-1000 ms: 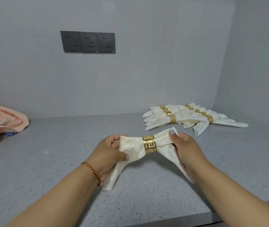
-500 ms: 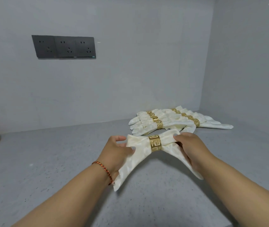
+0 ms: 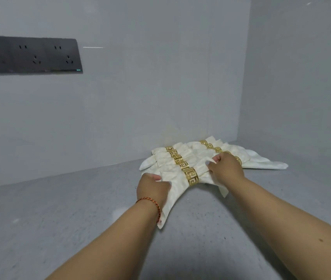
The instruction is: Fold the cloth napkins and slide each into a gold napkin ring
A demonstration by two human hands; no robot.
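With both hands, your left hand (image 3: 153,186) and right hand (image 3: 225,166), pinching the ends of the ringed napkin (image 3: 175,183) right at the near edge of the finished row (image 3: 182,156) (rings lined up), a careless set-down could nudge those neighbours or shift its gold ring (image 3: 191,176).

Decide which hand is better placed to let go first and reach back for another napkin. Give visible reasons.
Probably the left hand: it grips the ringed napkin at its outer end, nearer open counter. The right hand sits over the finished napkins.
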